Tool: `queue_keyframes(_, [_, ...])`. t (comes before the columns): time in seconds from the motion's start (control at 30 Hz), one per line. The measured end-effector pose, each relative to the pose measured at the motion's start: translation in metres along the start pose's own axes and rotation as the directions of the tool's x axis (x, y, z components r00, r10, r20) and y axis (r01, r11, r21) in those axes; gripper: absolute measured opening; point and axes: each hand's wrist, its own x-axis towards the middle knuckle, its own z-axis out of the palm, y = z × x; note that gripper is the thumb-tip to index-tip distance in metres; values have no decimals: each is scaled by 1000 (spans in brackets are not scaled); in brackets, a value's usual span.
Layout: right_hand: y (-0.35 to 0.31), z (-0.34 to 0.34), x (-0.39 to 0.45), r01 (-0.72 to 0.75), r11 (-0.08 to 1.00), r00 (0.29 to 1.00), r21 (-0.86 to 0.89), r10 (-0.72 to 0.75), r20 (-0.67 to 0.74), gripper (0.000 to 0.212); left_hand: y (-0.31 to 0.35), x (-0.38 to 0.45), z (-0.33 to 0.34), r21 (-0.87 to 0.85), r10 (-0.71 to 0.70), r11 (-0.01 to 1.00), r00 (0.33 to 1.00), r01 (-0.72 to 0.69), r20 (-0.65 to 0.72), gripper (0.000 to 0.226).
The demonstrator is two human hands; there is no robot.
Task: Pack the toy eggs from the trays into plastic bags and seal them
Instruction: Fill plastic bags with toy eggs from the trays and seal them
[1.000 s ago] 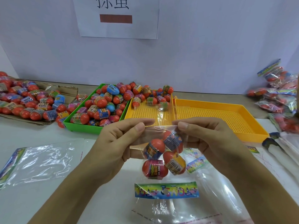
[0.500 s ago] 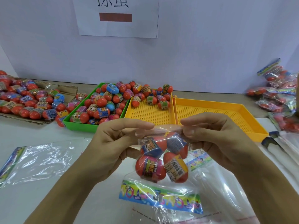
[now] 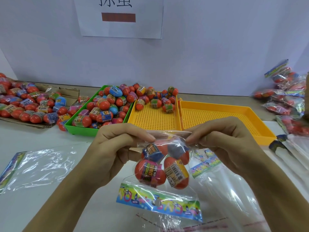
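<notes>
A clear plastic bag point(image 3: 167, 136) with several red toy eggs point(image 3: 150, 171) inside hangs upside down between my hands above the table. Its colourful printed header point(image 3: 158, 201) points down toward me. My left hand point(image 3: 115, 148) pinches the bag's upper edge on the left, and my right hand point(image 3: 222, 141) pinches the same edge on the right. A green tray point(image 3: 80, 129) heaped with red, blue and pink eggs stands behind my left hand. Next to it a yellow tray point(image 3: 150, 121) holds several eggs at its far end.
A second yellow tray point(image 3: 217, 113), bare, stands at the right. A flattened cardboard box point(image 3: 70, 92) piled with eggs lies far left. Filled bags point(image 3: 284, 97) are heaped far right. Flat unfilled bags point(image 3: 40, 166) lie left, under my hands and at the right edge.
My hands have drawn closer together along the bag's upper edge and bunched it. The bag with its eggs has swung, its header tilting toward the lower right.
</notes>
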Motion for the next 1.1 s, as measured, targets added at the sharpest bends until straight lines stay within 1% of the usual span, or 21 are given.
queue_keyframes(0.07, [2,1,1,27,999,1000,-25,-27,-6,27,1,0,1,-46,17,999,1000,-16,15,28])
queue_keyframes(0.13, [5,4,1,60,998,998,-29,-60,-19,30,1,0,5,-27,29,999,999,-29,13,25])
queue_keyframes(0.2, [8,8,1,73,997,996,-33,-74,-38,30,-2,-1,8,102,59,993,998,-56,-33,8])
queue_keyframes(0.23, [9,10,1,65,997,997,-34,-67,-46,28,-6,-1,9,188,83,980,995,-73,-48,12])
queue_keyframes(0.27, [10,12,1,52,998,997,-37,-54,-48,26,-6,-1,12,229,75,972,995,-57,-71,17])
queue_keyframes(0.33, [9,15,1,25,999,998,-29,-26,-62,17,-10,0,12,257,57,966,993,-30,-99,19])
queue_keyframes(0.37, [8,16,2,0,1000,997,-21,-2,-83,13,-13,0,12,275,68,961,992,-38,-101,17])
queue_keyframes(0.4, [9,17,2,-43,999,994,-22,40,-104,21,-12,0,13,286,80,957,990,-45,-115,16])
queue_keyframes(0.43, [10,18,2,-104,993,989,-47,98,-115,33,-13,0,13,285,105,956,987,-67,-120,14])
queue_keyframes(0.47, [11,19,2,-166,981,981,-101,154,-117,43,-12,0,14,274,117,959,985,-79,-127,15])
queue_keyframes(0.5, [12,20,2,-204,966,977,-157,190,-101,46,-11,0,14,264,129,960,983,-91,-130,22])
queue_keyframes(0.57, [14,22,2,-170,969,986,-181,166,-36,33,-8,1,14,219,98,974,983,-63,-154,42])
queue_keyframes(0.63, [13,20,2,-108,989,994,-106,107,-9,22,-7,3,13,75,20,997,981,-5,-192,57])
queue_keyframes(0.67, [11,19,2,-92,995,996,-49,92,3,20,-5,3,12,-6,-26,1000,981,26,-192,60])
queue_keyframes(0.73, [8,17,1,-79,995,995,62,75,59,20,-4,3,10,-115,-87,991,988,72,-131,58])
queue_keyframes(0.83, [9,12,-1,-83,986,986,147,60,158,24,-5,-1,10,-249,-121,960,992,125,30,49])
queue_keyframes(0.9, [13,8,-1,-103,972,980,210,63,189,29,-5,-2,10,-310,-122,941,990,138,70,47])
queue_keyframes(0.97, [10,7,-1,-143,962,979,233,104,173,39,-4,-1,11,-296,-110,949,994,111,18,49])
queue_keyframes(1.0, [8,8,-1,-160,968,979,193,131,156,45,-4,-1,11,-238,-99,967,994,86,-44,51])
queue_keyframes(1.03, [6,11,0,-168,979,979,119,151,136,49,-3,0,10,-160,-83,985,991,65,-106,54])
queue_keyframes(1.1, [2,14,2,-120,989,986,-81,128,103,43,-3,2,8,-39,-43,999,982,36,-186,55])
